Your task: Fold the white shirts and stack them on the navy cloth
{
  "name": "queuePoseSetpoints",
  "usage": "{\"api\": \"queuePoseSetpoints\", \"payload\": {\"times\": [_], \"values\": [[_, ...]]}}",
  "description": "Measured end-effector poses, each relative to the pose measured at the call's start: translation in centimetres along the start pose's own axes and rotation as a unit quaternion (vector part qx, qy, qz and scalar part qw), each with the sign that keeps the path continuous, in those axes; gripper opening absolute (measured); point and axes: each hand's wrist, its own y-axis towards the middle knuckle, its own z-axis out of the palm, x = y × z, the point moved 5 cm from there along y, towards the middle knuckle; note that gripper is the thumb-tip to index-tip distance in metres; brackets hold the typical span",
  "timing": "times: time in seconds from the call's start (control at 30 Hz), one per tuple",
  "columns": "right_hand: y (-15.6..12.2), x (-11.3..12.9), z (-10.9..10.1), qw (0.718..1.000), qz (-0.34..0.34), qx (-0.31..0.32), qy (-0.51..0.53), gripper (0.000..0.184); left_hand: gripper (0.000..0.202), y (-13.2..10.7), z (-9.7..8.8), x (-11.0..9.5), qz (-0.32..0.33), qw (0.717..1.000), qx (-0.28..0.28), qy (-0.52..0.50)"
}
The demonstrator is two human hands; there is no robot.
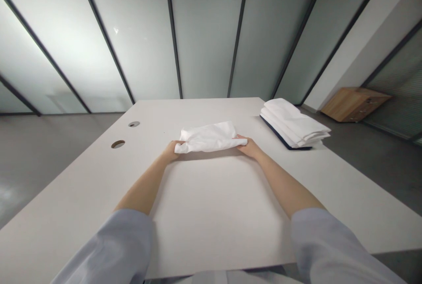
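Note:
A folded white cloth [209, 137] is stretched between my two hands over the middle of the white table [217, 213]. Its near edge is raised a little and casts a shadow on the tabletop. My left hand [172, 150] is closed on the near left corner, the fingers partly covered by the fabric. At the near right corner, my right hand [248, 146] grips the cloth too, its fingertips partly hidden beneath the fabric.
A stack of folded white cloths [292, 122] lies on a dark flat piece [280, 136] near the table's right edge. On the left, the tabletop has a round hole [118, 144] and a grommet [134, 124]. A wooden cabinet [352, 103] stands beyond, at right.

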Motion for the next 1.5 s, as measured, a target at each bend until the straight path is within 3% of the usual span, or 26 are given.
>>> {"api": "queuePoseSetpoints", "payload": {"times": [0.17,0.3,0.5,0.67,0.87,1.07,1.23,1.37,1.5], "values": [[0.0,0.0,0.7,1.0,-0.013,0.014,-0.022,0.032,0.044,0.0,-0.8,-0.1,-0.012,0.999,-0.03,-0.009],[0.1,0.0,0.7,1.0,-0.001,0.006,-0.023,0.029,0.038,0.0,-0.5,0.6,-0.072,0.996,-0.036,-0.03],[0.5,0.5,0.2,0.997,0.033,-0.02,-0.064,0.031,0.025,0.1,-0.8,1.6,-0.185,0.973,-0.137,-0.027],[0.7,1.0,0.0,0.995,0.045,-0.045,-0.081,0.03,0.039,0.4,-1.0,1.5,-0.253,0.96,-0.115,0.019],[0.7,1.0,0.3,0.992,0.065,-0.063,-0.082,0.034,0.037,0.7,-1.1,1.2,-0.224,0.964,-0.138,0.035],[0.8,0.6,0.7,0.988,0.092,-0.106,-0.068,0.027,0.033,0.8,-1.2,1.2,-0.266,0.949,-0.143,0.096],[0.7,0.2,0.9,0.977,0.122,-0.125,-0.119,0.028,0.042,0.8,-1.3,1.3,-0.299,0.934,-0.16,0.109],[0.6,0.2,0.8,0.972,0.07,-0.158,-0.162,0.039,0.032,0.2,-1.5,1.5,-0.274,0.934,-0.212,0.09],[0.2,1.8,0.7,0.958,-0.038,-0.183,-0.216,0.047,0.054,-0.5,-2.2,-0.5,-0.144,0.933,-0.294,0.149]]}}
